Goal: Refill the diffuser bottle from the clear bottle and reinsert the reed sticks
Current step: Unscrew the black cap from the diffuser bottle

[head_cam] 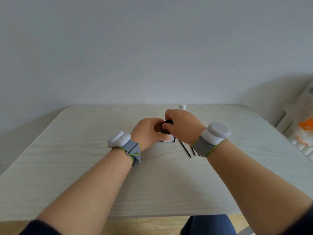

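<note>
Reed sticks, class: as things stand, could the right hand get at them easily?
Probably yes. The reed sticks lie bare on the table, under the right wrist. But the right hand is closed on the diffuser bottle top and must let go first.

The light is soft and even, like daylight, and the room is bright. No strong glare shows. The pale wall (152,48) looks a bit grey toward the top. Soft shadows lie on the wall at the far left and far right, beside the tabletop (84,167). The wide lens bends the tabletop's edges into curves. The picture is a little soft all over, and the white and orange bag (303,126) at the right edge is blurry and stretched.
</note>
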`<state>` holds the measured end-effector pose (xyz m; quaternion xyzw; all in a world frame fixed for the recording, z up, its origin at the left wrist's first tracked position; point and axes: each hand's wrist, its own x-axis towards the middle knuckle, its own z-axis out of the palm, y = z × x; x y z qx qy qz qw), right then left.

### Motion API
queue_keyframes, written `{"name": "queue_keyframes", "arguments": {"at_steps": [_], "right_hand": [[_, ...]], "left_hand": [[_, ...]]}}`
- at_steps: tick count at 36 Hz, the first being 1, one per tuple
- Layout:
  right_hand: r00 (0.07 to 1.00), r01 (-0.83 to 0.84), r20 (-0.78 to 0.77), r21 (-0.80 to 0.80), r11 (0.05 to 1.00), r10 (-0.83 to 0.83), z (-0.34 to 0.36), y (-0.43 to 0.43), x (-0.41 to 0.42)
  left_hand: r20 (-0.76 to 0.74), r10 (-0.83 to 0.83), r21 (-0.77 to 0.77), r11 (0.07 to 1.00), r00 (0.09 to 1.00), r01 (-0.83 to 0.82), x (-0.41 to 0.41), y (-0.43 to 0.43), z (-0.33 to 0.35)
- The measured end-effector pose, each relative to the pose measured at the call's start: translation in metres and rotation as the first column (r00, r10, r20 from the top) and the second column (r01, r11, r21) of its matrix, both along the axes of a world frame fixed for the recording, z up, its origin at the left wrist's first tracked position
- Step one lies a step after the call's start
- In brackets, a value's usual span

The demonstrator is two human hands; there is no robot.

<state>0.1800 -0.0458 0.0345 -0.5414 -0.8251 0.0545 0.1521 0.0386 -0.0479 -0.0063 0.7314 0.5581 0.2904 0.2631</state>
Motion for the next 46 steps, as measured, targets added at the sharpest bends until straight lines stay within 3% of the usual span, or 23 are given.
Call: {"name": "queue_keyframes", "arguments": {"at_steps": [10,19,28,35,46], "right_hand": [[0.996,-0.063,-0.064,-0.044,0.997,0.060,0.001,-0.001,0.009],[0.991,0.091,-0.100,0.012,0.996,-0.090,-0.001,0.000,0.007],[0.994,-0.024,-0.113,-0.061,0.998,0.017,0.006,-0.001,0.005],[0.993,0.099,-0.066,0.011,0.995,-0.098,0.007,0.002,0.005],[0.995,-0.009,-0.103,-0.065,0.998,0.002,0.008,-0.003,0.005]], "left_hand": [[0.014,0.019,-0.013,1.000,1.000,-0.019,0.000,-0.001,0.004],[-0.007,0.039,-0.021,0.999,0.999,-0.039,0.001,-0.003,0.005],[0.014,0.039,-0.021,0.999,0.999,-0.039,0.000,-0.002,0.003],[-0.025,0.030,-0.017,0.999,0.999,-0.031,-0.001,-0.002,0.005],[0.044,0.039,-0.034,0.999,0.998,-0.037,0.000,-0.003,0.004]]}}
